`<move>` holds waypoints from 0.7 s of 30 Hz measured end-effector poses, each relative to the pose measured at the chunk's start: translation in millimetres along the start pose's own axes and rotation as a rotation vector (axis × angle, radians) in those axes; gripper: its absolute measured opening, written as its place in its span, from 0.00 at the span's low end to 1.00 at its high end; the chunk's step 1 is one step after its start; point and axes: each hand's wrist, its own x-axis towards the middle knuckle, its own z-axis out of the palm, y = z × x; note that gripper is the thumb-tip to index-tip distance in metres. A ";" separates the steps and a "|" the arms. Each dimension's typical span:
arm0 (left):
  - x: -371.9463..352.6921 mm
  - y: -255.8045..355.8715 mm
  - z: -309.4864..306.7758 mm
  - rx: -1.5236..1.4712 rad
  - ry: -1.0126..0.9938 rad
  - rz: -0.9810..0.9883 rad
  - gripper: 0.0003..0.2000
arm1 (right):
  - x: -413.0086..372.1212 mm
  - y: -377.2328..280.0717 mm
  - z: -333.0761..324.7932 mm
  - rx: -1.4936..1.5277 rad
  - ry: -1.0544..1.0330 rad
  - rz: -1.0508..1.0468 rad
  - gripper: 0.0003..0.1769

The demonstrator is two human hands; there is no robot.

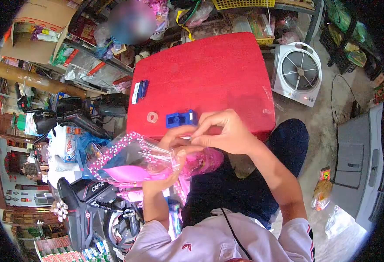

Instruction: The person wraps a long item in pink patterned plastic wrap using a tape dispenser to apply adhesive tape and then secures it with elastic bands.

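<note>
My left hand [176, 146] is wrapped round a bundle in clear cellophane [133, 155] printed with pink and white dots along its edge. Pink sheet material shows inside the bundle, and a pink part [203, 162] sticks out to the right of my wrist. My right hand [224, 131] has thumb and fingers pinched together against the left fingertips. Whatever sits in that pinch is too small to make out. Just beyond both hands a blue tape dispenser [179, 118] stands on the red table [205, 74], with a roll of tape [152, 117] to its left.
Blue and white small packs [140, 91] lie at the table's left edge. A box fan [300, 70] stands right of the table, and a grey case [358, 161] is on the floor. Motorbikes [87, 205] are parked on the left. Loaded shelves [244, 22] line the back.
</note>
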 end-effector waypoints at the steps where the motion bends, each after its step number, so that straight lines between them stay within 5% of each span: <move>1: 1.0 -0.8 1.7 -0.044 0.020 -0.019 0.25 | -0.9 -0.7 -1.4 -0.006 -0.005 0.012 0.04; 6: 5.8 0.7 10.8 -0.173 0.106 -0.074 0.20 | -3.7 12.3 -0.9 0.086 0.034 -0.006 0.05; 12: 1.1 -5.8 -1.7 0.160 0.156 0.005 0.17 | -3.4 6.7 -1.0 0.068 0.079 -0.051 0.05; 21: 0.9 3.2 6.9 -0.064 0.185 -0.104 0.19 | -3.2 9.3 5.1 0.091 0.089 -0.026 0.05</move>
